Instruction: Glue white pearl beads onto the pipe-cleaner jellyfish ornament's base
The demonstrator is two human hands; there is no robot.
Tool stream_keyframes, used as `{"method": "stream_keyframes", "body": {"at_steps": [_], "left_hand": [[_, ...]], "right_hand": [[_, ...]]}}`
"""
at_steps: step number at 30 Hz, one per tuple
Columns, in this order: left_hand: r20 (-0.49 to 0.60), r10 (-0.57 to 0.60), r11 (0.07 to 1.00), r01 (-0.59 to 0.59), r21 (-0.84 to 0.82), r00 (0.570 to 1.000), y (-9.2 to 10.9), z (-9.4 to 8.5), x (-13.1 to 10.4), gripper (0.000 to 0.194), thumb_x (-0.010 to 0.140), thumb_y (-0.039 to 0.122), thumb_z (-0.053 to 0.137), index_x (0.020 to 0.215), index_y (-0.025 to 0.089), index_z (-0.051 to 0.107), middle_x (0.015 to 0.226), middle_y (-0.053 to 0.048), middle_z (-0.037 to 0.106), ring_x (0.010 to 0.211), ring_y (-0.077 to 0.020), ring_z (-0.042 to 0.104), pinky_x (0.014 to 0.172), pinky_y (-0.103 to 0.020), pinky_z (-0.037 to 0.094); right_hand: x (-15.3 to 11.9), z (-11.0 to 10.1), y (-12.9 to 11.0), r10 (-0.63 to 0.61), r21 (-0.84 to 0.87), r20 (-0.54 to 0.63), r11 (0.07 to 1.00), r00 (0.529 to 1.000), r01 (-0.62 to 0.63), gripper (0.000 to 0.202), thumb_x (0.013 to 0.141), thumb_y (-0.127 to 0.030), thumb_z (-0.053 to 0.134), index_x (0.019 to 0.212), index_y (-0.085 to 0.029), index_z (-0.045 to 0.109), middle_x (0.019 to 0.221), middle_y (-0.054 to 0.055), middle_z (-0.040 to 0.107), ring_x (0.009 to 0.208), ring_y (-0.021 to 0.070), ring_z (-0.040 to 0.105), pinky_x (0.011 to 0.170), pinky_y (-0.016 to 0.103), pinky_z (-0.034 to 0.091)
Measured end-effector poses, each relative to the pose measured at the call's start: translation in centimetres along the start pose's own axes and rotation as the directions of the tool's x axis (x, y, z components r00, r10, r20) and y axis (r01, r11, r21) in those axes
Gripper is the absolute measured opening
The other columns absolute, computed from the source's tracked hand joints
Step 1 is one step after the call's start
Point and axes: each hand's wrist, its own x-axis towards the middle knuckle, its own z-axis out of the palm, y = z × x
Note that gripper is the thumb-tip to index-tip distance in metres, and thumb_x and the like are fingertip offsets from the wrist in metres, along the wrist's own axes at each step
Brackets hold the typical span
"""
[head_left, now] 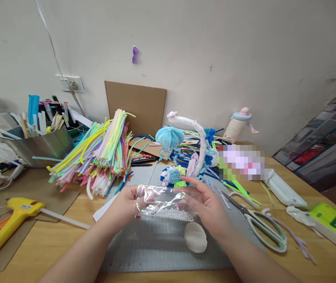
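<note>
A clear plastic bag (159, 196) is stretched between my two hands, with white pearl beads (170, 214) along its lower part. My left hand (128, 202) grips the bag's left end, fingers partly behind the plastic. At the other end my right hand (206, 204) pinches it, with the index finger reaching out over the top. Just below the bag, a whitish shell-like disc (195, 237) lies on the grey cutting mat (144, 251). Behind my hands stands a pipe-cleaner craft with a white fuzzy arch (202, 145), a blue jellyfish shape (170, 136) and a decorated base (170, 175).
Scissors (262, 226) lie to the right and a yellow glue gun (17, 212) to the left. A pastel pipe-cleaner bundle (112, 145) is behind left, beside a metal container (44, 145) of sticks. At the far right is a green-and-white pack (334, 224).
</note>
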Motion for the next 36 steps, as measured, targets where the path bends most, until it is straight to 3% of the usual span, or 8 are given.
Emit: {"method": "stream_keyframes", "body": {"at_steps": [5,9,17,21,25,28,32,36], "left_hand": [[0.026,-0.120,0.990,0.121,-0.069,0.992,0.3,0.2,0.0,0.034,0.070,0.044,0.067,0.085,0.013,0.069,0.065,0.000,0.061,0.052,-0.0111,0.053,0.039,-0.019,0.033],[0.105,-0.162,0.977,0.175,-0.119,0.981,0.2,0.2,0.0,0.037,0.071,0.047,0.066,0.086,0.013,0.067,0.068,0.000,0.062,0.053,-0.0128,0.059,0.038,-0.019,0.031],[0.268,-0.128,0.984,0.089,0.154,0.955,-0.9,-1.0,-0.1,0.032,0.076,0.045,0.060,0.079,0.015,0.067,0.063,0.000,0.062,0.050,-0.0099,0.045,0.045,-0.020,0.034],[0.317,-0.059,0.941,-0.053,0.335,0.947,-1.1,-1.9,-0.2,0.027,0.077,0.041,0.059,0.079,0.016,0.069,0.068,0.000,0.065,0.064,-0.0148,0.056,0.058,-0.023,0.041],[0.206,0.132,0.940,-0.189,0.285,0.970,-0.5,-1.9,-0.1,0.035,0.073,0.034,0.067,0.104,0.020,0.065,0.100,-0.004,0.068,0.092,-0.0200,0.059,0.083,-0.029,0.044],[0.024,0.275,0.943,-0.274,0.189,0.961,-0.3,-1.4,0.0,0.030,0.073,0.034,0.068,0.100,0.020,0.065,0.102,-0.005,0.068,0.098,-0.0203,0.059,0.088,-0.030,0.043],[-0.083,0.261,0.964,-0.254,0.084,0.962,-0.7,-1.1,0.4,0.020,0.077,0.038,0.064,0.074,0.018,0.065,0.075,-0.003,0.070,0.075,-0.0167,0.062,0.072,-0.027,0.046],[-0.130,0.179,0.982,-0.184,-0.034,0.975,-1.0,-1.2,0.7,0.021,0.075,0.036,0.067,0.068,0.017,0.063,0.062,0.000,0.068,0.061,-0.0136,0.061,0.062,-0.024,0.045]], "right_hand": [[-0.3,-0.8,-0.2,-0.325,-0.140,-0.039,0.938,0.945,0.317,0.035,0.079,-0.023,0.068,0.112,-0.030,0.063,0.122,0.006,0.061,0.109,0.0242,0.058,0.090,0.043,0.049],[-0.6,-1.0,-0.8,-0.395,-0.141,0.061,0.906,0.916,0.400,0.022,0.084,-0.032,0.061,0.103,-0.027,0.071,0.113,0.007,0.069,0.110,0.0264,0.058,0.098,0.046,0.044],[-0.4,0.1,-0.6,-0.032,0.133,-0.067,0.990,0.997,0.040,0.027,0.094,-0.038,0.044,0.093,-0.026,0.068,0.092,0.005,0.076,0.075,0.0221,0.072,0.059,0.032,0.058],[-0.4,0.7,-0.4,0.129,0.233,-0.063,0.966,0.990,-0.111,0.027,0.091,-0.043,0.050,0.086,-0.023,0.068,0.086,0.006,0.077,0.068,0.0216,0.073,0.052,0.029,0.057],[-0.3,1.3,0.0,0.220,0.278,-0.078,0.942,0.972,-0.190,0.031,0.088,-0.048,0.052,0.086,-0.021,0.068,0.087,0.006,0.077,0.068,0.0214,0.073,0.053,0.028,0.057],[-0.3,1.5,0.1,0.244,0.296,-0.086,0.932,0.966,-0.209,0.031,0.087,-0.049,0.055,0.087,-0.020,0.068,0.086,0.006,0.077,0.070,0.0216,0.073,0.055,0.028,0.057],[-0.3,1.5,0.0,0.257,0.309,-0.087,0.925,0.962,-0.219,0.031,0.086,-0.049,0.056,0.086,-0.019,0.068,0.086,0.006,0.077,0.069,0.0214,0.073,0.054,0.027,0.056],[-0.6,1.6,0.1,0.260,0.324,-0.085,0.920,0.962,-0.220,0.031,0.087,-0.048,0.055,0.088,-0.019,0.067,0.090,0.007,0.077,0.068,0.0204,0.073,0.055,0.027,0.057]]}}
